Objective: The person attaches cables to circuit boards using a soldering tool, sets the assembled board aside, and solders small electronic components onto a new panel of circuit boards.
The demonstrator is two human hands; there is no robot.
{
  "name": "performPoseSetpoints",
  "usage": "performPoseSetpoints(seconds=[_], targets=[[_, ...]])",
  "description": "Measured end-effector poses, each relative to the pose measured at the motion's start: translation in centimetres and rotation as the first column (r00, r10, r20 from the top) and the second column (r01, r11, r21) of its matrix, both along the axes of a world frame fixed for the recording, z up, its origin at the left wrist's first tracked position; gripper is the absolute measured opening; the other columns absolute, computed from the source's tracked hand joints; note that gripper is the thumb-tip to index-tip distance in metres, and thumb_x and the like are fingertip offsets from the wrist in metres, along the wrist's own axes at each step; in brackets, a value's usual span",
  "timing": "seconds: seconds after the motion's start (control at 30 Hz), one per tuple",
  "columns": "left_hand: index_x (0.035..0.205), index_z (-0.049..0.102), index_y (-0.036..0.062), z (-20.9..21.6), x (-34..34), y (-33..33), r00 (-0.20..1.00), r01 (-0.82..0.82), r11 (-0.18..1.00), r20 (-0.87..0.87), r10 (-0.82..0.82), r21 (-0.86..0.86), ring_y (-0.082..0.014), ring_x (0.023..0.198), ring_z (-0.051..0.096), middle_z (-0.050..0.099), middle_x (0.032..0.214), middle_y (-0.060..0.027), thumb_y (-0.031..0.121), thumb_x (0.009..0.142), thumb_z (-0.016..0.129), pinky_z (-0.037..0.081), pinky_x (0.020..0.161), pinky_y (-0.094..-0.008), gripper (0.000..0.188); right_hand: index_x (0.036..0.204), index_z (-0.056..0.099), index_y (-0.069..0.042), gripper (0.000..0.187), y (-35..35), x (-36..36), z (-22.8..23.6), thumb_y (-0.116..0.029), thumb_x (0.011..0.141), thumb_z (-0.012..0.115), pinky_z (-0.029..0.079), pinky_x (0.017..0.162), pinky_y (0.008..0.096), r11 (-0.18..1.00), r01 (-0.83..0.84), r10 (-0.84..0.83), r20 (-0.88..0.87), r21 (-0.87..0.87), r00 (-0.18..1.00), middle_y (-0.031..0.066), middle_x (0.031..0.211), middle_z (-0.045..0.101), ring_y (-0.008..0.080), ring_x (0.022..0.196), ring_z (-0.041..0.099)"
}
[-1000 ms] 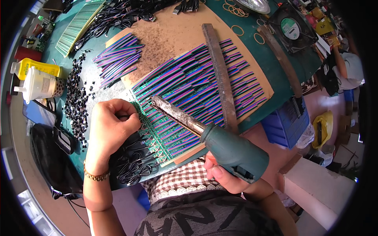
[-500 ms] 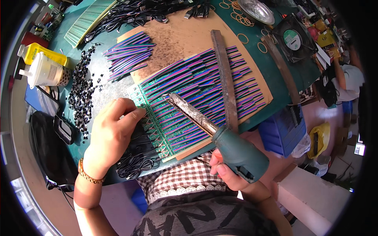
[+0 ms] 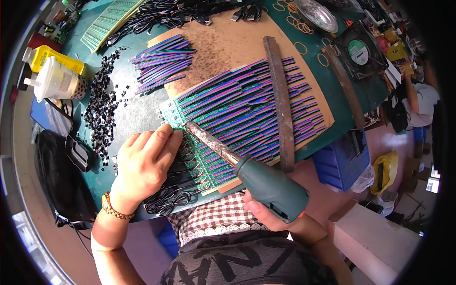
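My right hand [image 3: 261, 212] grips the green handle of a large soldering iron [image 3: 273, 187]. Its worn metal tip points up and left, at the edge of a green circuit-board panel [image 3: 202, 159], close to my left fingertips. My left hand [image 3: 149, 161], with a gold watch on the wrist, is pinched closed at that edge; whatever is between its fingers is hidden. Rows of black, blue and pink ribbon wires [image 3: 237, 111] run rightward from the panel. A rusty metal bar [image 3: 280, 99] lies across them. Black cables [image 3: 171, 197] attached along the panel's near left edge lie below my left hand.
Loose ribbon wires [image 3: 164, 61] lie on a brown board [image 3: 218, 42]. Small black parts [image 3: 100, 109] are heaped at left, near a lidded cup [image 3: 59, 80] and a yellow bottle [image 3: 47, 59]. A fan [image 3: 358, 51] stands far right; a blue crate [image 3: 339, 159] sits below the table edge.
The soldering iron has moved left and down, bringing its tip to the panel edge near my left fingers. My left hand has shifted slightly right. The whole view has also shifted slightly.
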State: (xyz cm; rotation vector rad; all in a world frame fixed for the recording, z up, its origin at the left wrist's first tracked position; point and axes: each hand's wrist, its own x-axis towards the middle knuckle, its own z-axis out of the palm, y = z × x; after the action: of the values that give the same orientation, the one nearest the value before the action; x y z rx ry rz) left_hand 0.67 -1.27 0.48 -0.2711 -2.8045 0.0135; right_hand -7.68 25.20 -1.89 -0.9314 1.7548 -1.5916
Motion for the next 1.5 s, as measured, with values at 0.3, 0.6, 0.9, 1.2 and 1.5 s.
performPoseSetpoints(seconds=[0.3,0.6,0.9,1.2,1.5], targets=[[0.100,0.066,0.0033,-0.4,0.1,0.0,0.999,-0.039,0.998,0.007,0.038,0.043,-0.0171,0.068,0.055,0.060,0.097,-0.0087,0.006,0.072,0.063,0.043,0.055,-0.0302,0.028,0.092,0.063,0.000,0.021,0.5,0.3,0.3,-0.009,0.075,0.069,0.052,0.064,0.0305,0.988,-0.020,0.008,0.078,0.154,0.997,0.0083,0.081,0.066,0.0231,0.068,0.064],[0.101,0.066,0.0038,-0.1,-0.1,0.1,0.998,-0.057,0.996,0.024,0.055,0.069,-0.0170,0.068,0.056,0.061,0.096,-0.0082,0.006,0.072,0.063,0.044,0.056,-0.0299,0.029,0.119,0.052,-0.002,0.032,1.4,-0.1,-0.2,-0.009,0.088,0.054,0.052,0.060,0.0292,0.996,-0.018,0.026,0.102,-0.082,0.994,0.0206,0.106,0.056,0.0201,0.075,0.063],[0.100,0.066,0.0044,-0.2,0.0,0.1,0.998,-0.056,0.997,0.010,0.056,0.062,-0.0170,0.068,0.057,0.061,0.096,-0.0074,0.007,0.072,0.064,0.046,0.057,-0.0299,0.029,0.124,0.048,-0.002,0.036,2.6,-0.3,0.1,-0.008,0.089,0.054,0.051,0.059,0.0272,0.999,-0.018,0.024,0.149,-0.037,0.989,0.0253,0.106,0.056,0.0184,0.070,0.061],[0.098,0.066,0.0058,0.7,-0.3,0.7,0.997,-0.074,0.995,-0.027,0.076,0.074,-0.0178,0.065,0.058,0.062,0.090,-0.0051,0.000,0.063,0.061,0.047,0.058,-0.0302,0.036,0.122,0.044,0.001,0.034,2.9,-0.5,0.0,-0.010,0.091,0.051,0.052,0.065,0.0318,0.986,0.046,-0.018,0.172,-0.162,0.985,0.0257,0.103,0.057,0.0202,0.068,0.062],[0.093,0.068,0.0014,5.0,-9.2,-6.2,0.991,-0.131,0.917,0.074,0.111,0.377,-0.0318,0.076,0.063,0.064,0.082,-0.0139,0.006,0.081,0.064,0.050,0.069,-0.0377,0.014,0.117,0.052,0.004,0.031,3.7,0.4,0.1,-0.010,0.090,0.056,0.051,0.058,0.0272,0.933,0.302,-0.246,0.265,-0.197,0.932,0.0194,0.104,0.060,0.0181,0.071,0.063]])
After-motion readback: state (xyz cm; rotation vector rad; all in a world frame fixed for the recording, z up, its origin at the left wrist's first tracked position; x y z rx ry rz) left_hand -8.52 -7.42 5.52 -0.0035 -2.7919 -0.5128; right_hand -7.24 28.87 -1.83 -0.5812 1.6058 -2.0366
